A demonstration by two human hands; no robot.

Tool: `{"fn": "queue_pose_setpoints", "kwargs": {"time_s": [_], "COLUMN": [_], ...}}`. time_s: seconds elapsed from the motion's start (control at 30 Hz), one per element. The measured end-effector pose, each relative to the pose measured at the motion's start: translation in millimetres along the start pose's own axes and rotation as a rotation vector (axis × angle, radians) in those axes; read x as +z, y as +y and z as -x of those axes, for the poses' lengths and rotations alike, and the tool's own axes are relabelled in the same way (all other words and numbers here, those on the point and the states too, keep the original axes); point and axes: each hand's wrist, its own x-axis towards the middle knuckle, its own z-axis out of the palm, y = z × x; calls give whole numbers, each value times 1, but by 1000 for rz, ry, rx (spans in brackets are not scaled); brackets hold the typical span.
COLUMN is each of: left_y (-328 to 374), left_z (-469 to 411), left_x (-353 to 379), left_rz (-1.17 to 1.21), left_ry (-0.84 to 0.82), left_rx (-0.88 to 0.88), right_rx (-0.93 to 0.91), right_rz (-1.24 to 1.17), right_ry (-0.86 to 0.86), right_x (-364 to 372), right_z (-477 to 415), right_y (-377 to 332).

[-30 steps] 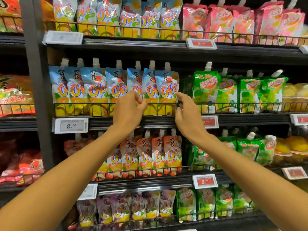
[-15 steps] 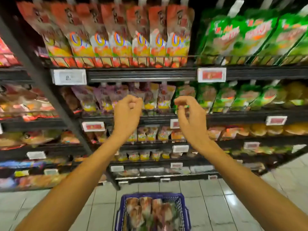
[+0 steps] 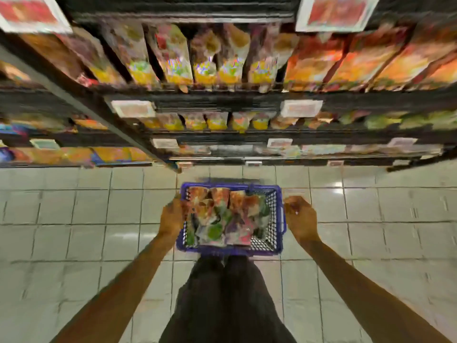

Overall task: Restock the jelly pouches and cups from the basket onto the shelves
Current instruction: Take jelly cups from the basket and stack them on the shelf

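Basket (image 3: 273,219): blue, mesh-walled, down on the floor right in front of my legs, dead centre under my view.
Jelly pouches (image 3: 222,219): heaped inside the basket, a jumble of red, orange, green and purple packs filling most of it. Too blurred to read any print.
Left hand (image 3: 173,216): down at the basket's left rim, overlapping its edge. My fingers are lost in blur against the rim and the nearest pack, so I cannot tell whether they are gripping anything.
Right hand (image 3: 300,217): just outside the right rim, beside it, not over the pouches. Fingers (image 3: 291,204) loosely curled, nothing showing inside them.
Shelves (image 3: 222,97): dark tiers beyond the basket, across the top of my view, all smeared with blur.
Shelf stock (image 3: 173,55): packs standing side by side on the upper tier, yellow-based on the left, orange-red on the right. Smaller rows sit on the tiers below.
Price tags (image 3: 300,107): pale cards on the shelf edges, unreadable.
Floor (image 3: 74,206): pale square tiles, a spot of glare off beyond the right hand.
Legs (image 3: 222,293): dark trousers, directly behind the basket's near rim.
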Motion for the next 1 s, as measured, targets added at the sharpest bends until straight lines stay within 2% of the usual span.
{"fn": "queue_pose_setpoints", "kwargs": {"time_s": [0.1, 0.23, 0.4, 0.47, 0.57, 0.67, 0.83, 1.0], "left_y": [-61, -130, -190, -212, -237, -252, -271, -265], "left_z": [-50, -122, -197, -222, -257, -283, -298, -299], "left_x": [6, 16, 35, 38, 43, 49, 54, 38], "left_rz": [-12, -183, -528, -613, -495, -432, -339, -394], "left_ry": [7, -38, 66, 144, 288, 418, 341, 172], "left_rx": [-150, -279, -216, -153, -160, -179, -158, -225], "right_rx": [116, 276, 471, 468, 442, 462, 493, 525], "right_rz": [-7, 115, 243, 313, 316, 263, 180, 180], "right_ry": [58, 50, 9, 33, 157, 167, 264, 188], "right_x": [34, 76, 119, 132, 151, 167, 178, 169], "right_z": [-31, -72, -128, -147, -171, -189, -203, -207], "right_y": [65, 145, 213, 232, 260, 279, 301, 299]}}
